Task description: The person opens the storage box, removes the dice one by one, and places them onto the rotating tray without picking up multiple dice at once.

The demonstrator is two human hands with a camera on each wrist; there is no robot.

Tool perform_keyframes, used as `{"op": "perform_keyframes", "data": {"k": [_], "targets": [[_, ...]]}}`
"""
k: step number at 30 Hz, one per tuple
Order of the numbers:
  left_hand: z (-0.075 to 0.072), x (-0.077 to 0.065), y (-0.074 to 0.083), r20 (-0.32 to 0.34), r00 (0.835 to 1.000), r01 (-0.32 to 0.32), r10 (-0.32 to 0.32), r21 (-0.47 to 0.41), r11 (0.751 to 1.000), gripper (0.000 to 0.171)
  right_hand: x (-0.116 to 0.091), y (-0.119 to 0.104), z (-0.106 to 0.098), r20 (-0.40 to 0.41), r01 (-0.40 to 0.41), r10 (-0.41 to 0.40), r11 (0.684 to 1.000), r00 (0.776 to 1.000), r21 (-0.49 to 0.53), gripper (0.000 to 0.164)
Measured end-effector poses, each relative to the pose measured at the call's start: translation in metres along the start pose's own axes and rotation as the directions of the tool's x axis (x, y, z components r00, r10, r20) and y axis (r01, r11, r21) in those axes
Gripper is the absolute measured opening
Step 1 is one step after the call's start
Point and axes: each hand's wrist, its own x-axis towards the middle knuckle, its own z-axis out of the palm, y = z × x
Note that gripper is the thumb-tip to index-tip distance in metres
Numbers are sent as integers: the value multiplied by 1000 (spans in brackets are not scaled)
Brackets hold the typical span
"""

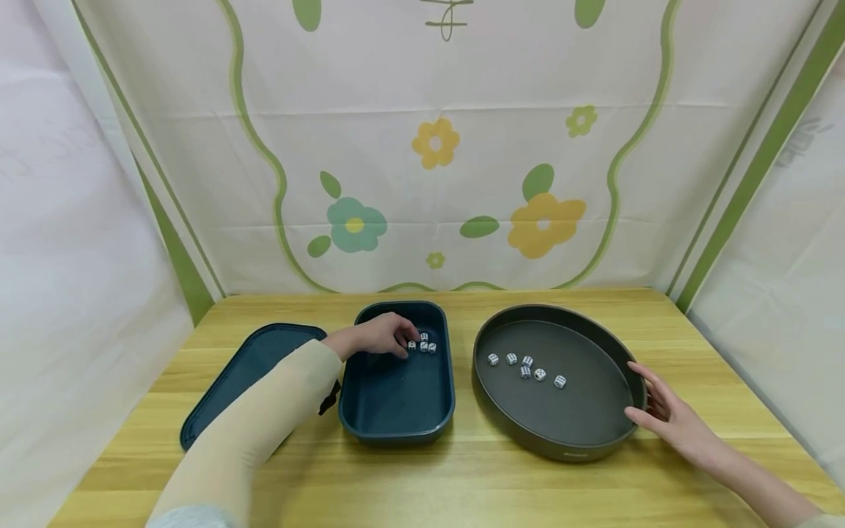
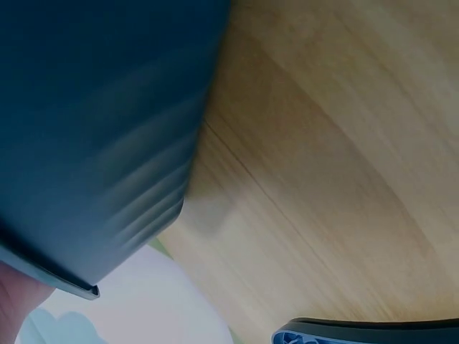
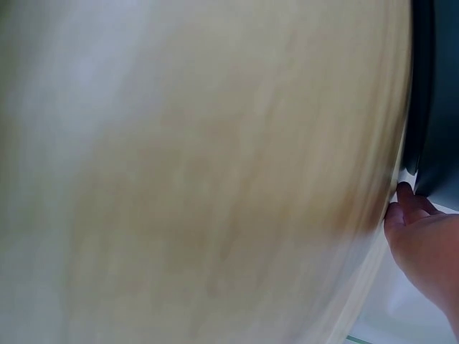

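Note:
My left hand reaches over the left wall of a deep blue rectangular tray. Thumb and bent fingers stand apart around a small white die; a few more dice lie just right of it. In the left wrist view the tray's outer wall hides most of that hand. Over on the right, my right hand holds the rim of a round dark pan, thumb over the edge and other fingers behind the wall. Several white dice are scattered across the pan's floor.
A flat blue lid lies left of the tray, partly under my left forearm. Tray and pan stand side by side on a wooden table with a narrow gap between. Flower-printed cloth closes off the back, and pale cloth hangs at both sides.

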Motion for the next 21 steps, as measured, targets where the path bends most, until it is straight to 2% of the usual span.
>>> {"op": "perform_keyframes", "data": {"k": [12, 21], "targets": [[7, -1, -3, 39, 995, -93, 93, -21, 995, 20, -1, -2, -1, 10, -26, 26, 1000, 1000, -6, 74], [9, -1, -1, 33, 996, -86, 86, -22, 996, 15, -1, -3, -1, 10, -30, 30, 1000, 1000, -10, 74]]}}
